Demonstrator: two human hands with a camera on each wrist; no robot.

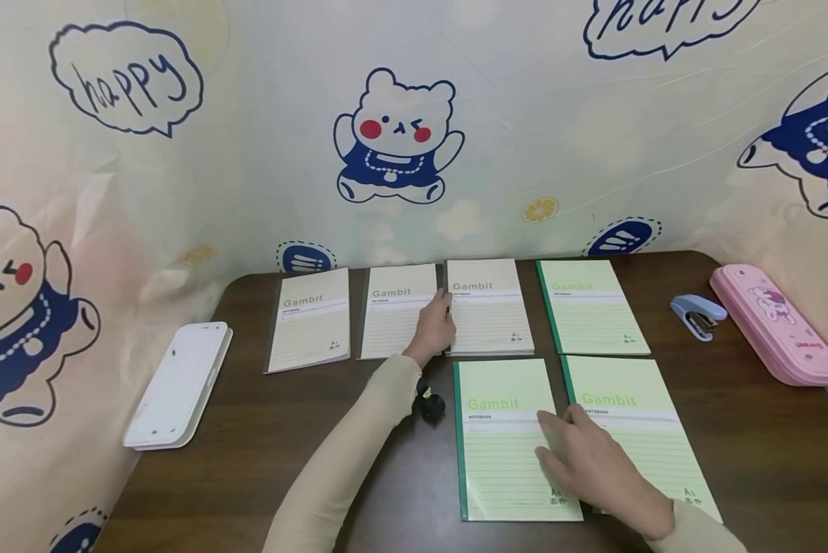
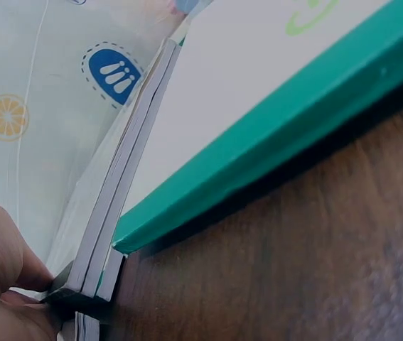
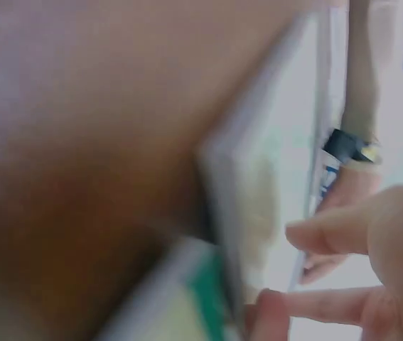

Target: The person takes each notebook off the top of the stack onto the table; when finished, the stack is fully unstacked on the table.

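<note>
Six "Gambit" notebooks lie on a dark wooden table [image 1: 303, 453]. Three beige ones form the back row, with a green one [image 1: 590, 306] at their right. My left hand [image 1: 445, 307] reaches to the third beige notebook [image 1: 490, 307] and grips its left spine edge. In the left wrist view, the fingers [image 2: 6, 273] pinch the grey spine corner [image 2: 91, 280], beside a green notebook's spine [image 2: 272, 149]. My right hand [image 1: 548, 438] rests with straight fingers on the front left green notebook [image 1: 500, 461], at its right edge next to another green notebook [image 1: 652, 430]. The right wrist view is blurred and shows fingertips [image 3: 315, 234].
A white case [image 1: 179, 384] lies at the table's left edge. A blue stapler [image 1: 697, 315] and a pink pencil case [image 1: 776, 322] sit at the right. A cloth printed with bears [image 1: 393, 138] hangs behind the table. A black wrist camera [image 1: 429, 401] shows under my left sleeve.
</note>
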